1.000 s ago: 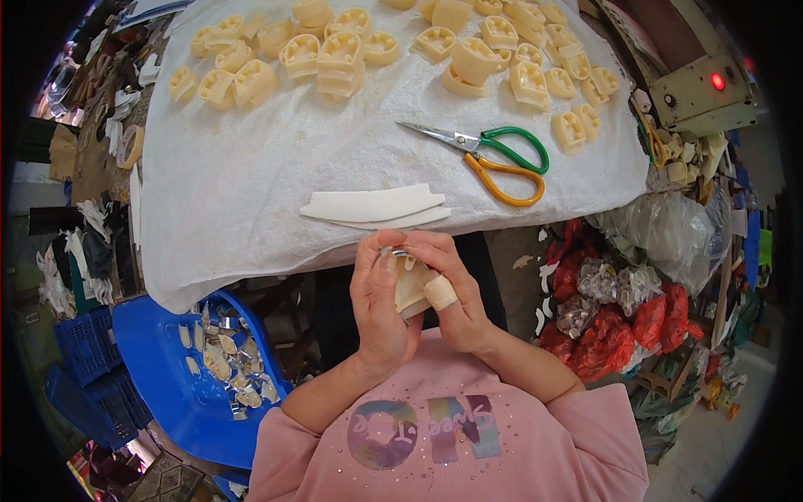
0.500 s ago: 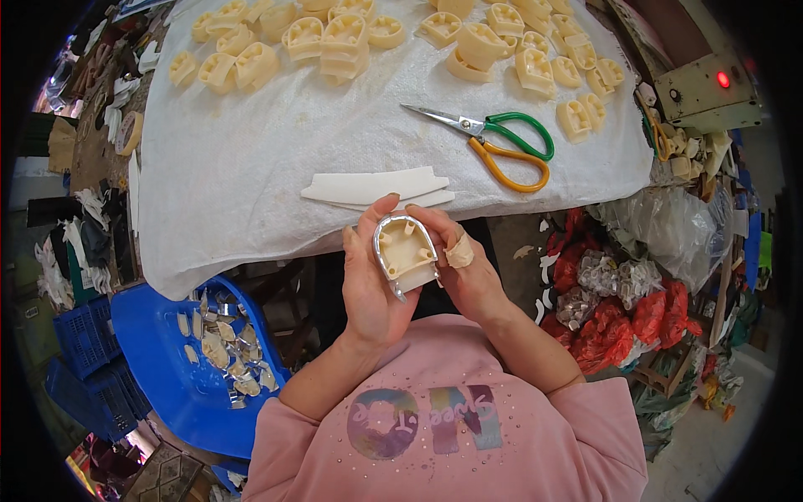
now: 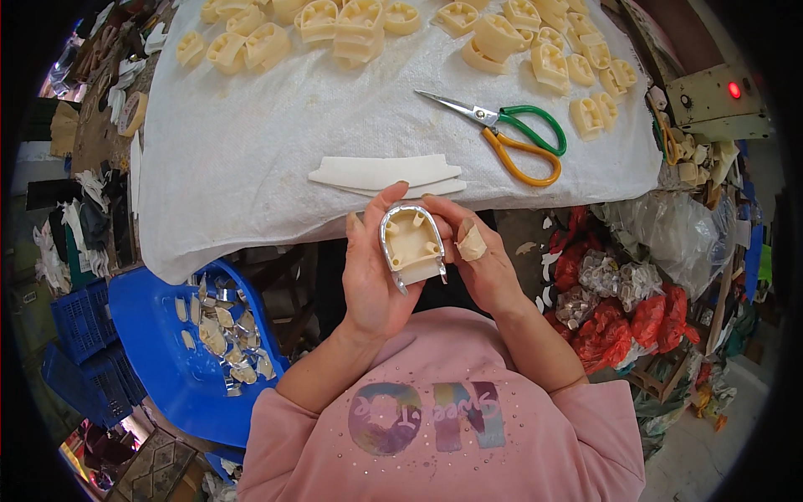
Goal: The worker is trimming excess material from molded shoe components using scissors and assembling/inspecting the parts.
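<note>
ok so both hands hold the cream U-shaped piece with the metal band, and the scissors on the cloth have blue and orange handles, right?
Not quite: in the head view the scissors have green and orange handles. The rest holds: left hand and right hand hold the cream piece.

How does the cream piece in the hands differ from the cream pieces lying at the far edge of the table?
The held cream piece wears a shiny metal band round its curved edge; the cream pieces on the table show none. The held one is gripped by the left hand and right hand; the others lie loose or stacked. All share the cream, arched shape.
</note>
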The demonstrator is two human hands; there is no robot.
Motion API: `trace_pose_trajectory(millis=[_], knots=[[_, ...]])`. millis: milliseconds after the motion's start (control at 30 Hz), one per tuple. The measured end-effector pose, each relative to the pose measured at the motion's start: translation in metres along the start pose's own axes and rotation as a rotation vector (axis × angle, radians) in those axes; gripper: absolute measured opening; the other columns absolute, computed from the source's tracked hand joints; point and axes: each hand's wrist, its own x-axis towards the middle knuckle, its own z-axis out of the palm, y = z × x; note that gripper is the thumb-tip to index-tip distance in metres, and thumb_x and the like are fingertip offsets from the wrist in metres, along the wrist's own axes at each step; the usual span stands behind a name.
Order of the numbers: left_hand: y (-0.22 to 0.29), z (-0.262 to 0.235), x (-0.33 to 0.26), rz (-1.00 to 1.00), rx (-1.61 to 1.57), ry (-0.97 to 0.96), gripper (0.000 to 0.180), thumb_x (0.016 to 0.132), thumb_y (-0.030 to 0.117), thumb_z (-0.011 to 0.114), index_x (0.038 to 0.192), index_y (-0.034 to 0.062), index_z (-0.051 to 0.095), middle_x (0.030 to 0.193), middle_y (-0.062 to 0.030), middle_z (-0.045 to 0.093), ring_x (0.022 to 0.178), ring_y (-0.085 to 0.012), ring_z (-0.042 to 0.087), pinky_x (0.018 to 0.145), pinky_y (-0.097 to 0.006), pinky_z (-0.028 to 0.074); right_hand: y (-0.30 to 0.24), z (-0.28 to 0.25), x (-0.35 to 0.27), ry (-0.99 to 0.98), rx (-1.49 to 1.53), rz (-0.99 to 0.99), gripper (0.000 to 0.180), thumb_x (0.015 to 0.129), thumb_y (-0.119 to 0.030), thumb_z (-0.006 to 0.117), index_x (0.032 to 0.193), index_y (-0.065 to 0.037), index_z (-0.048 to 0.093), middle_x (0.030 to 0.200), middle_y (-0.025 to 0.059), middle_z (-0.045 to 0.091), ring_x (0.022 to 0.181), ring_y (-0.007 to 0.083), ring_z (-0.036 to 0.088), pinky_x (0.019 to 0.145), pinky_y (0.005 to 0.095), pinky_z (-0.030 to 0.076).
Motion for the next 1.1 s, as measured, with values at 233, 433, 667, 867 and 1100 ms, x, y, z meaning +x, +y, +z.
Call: trace_pose_trajectory(millis=[233, 433, 667, 867, 1100], knots=[[0.002, 0.0, 0.002, -0.021, -0.003, -0.045, 0.066, 0.095, 0.06, 0.017, 0.136, 0.0106, 0.033, 0.098, -0.0178, 0.058, 0.082, -0.0275, 0.058, 0.072, -0.038, 0.049, -0.008, 0.0, 0.001, 0.003, -0.042, 0.034, 0.046, 0.098, -0.034, 0.044, 0.129, 0.0, 0.049, 0.088, -0.0016, 0.048, 0.074, 0.0079, 0.044, 0.068, 0.022, 0.04], [0.001, -0.003, 0.001, -0.016, 0.048, -0.073, 0.066, 0.095, 0.06, 0.017, 0.135, 0.0102, 0.033, 0.099, -0.0159, 0.057, 0.082, -0.0253, 0.058, 0.073, -0.037, 0.049, -0.004, 0.0, 0.0, 0.01, -0.01, 0.045, 0.045, 0.098, -0.033, 0.046, 0.129, 0.0, 0.049, 0.091, -0.0011, 0.049, 0.074, 0.0077, 0.045, 0.068, 0.0219, 0.041], [0.003, -0.001, 0.0, 0.017, 0.089, -0.037, 0.064, 0.096, 0.058, 0.017, 0.134, 0.0104, 0.037, 0.105, -0.0106, 0.057, 0.092, -0.0218, 0.057, 0.077, -0.037, 0.048, -0.008, 0.005, -0.001, 0.016, -0.003, 0.088, 0.043, 0.092, -0.022, 0.053, 0.13, -0.001, 0.048, 0.102, 0.0032, 0.051, 0.077, 0.0094, 0.047, 0.071, 0.0234, 0.042], [-0.006, 0.008, -0.001, 0.119, 0.201, 0.064, 0.054, 0.1, 0.049, 0.018, 0.131, 0.0107, 0.039, 0.113, -0.0081, 0.054, 0.102, -0.0195, 0.055, 0.087, -0.036, 0.047, -0.005, 0.019, 0.005, 0.088, -0.524, -0.171, 0.066, 0.077, -0.018, 0.069, 0.134, -0.001, 0.041, 0.118, 0.0135, 0.049, 0.108, 0.0252, 0.051, 0.091, 0.0327, 0.042], [-0.018, 0.009, -0.003, 0.222, 0.27, 0.122, 0.041, 0.102, 0.038, 0.023, 0.125, 0.0108, 0.042, 0.117, -0.0075, 0.052, 0.109, -0.0173, 0.052, 0.094, -0.035, 0.044, 0.004, 0.028, 0.004, 0.165, -0.627, -0.313, 0.053, 0.077, -0.011, 0.064, 0.125, -0.002, 0.046, 0.113, 0.0157, 0.047, 0.103, 0.0293, 0.051, 0.088, 0.0351, 0.042]])
